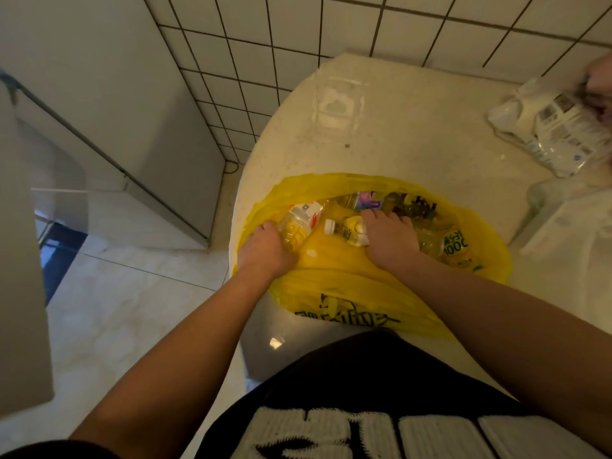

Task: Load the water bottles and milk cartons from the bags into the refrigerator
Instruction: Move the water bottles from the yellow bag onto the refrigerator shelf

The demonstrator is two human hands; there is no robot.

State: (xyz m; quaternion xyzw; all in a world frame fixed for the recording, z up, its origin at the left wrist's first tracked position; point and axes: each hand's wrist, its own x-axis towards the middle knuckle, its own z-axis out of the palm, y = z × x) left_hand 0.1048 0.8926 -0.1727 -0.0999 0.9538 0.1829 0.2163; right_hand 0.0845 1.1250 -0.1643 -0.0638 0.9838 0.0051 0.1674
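Note:
A yellow plastic bag (351, 286) lies open on the pale table (414, 140), with several clear bottles inside. My left hand (265, 250) grips the lower end of a bottle with a red and white label (303, 218) at the bag's left side. My right hand (389, 236) reaches into the middle of the bag and holds a white-capped bottle (344, 228) lying on its side. Another bottle with a yellow "100" label (455, 248) lies at the bag's right. The refrigerator (109, 104) stands at the left with its door (20, 260) open.
A clear bag of white cartons (549, 130) lies at the table's far right, touched by another person's hand (599, 84). A clear container (339, 104) stands near the tiled wall. A white bag (576, 240) sits at the right edge. Pale floor lies to the left.

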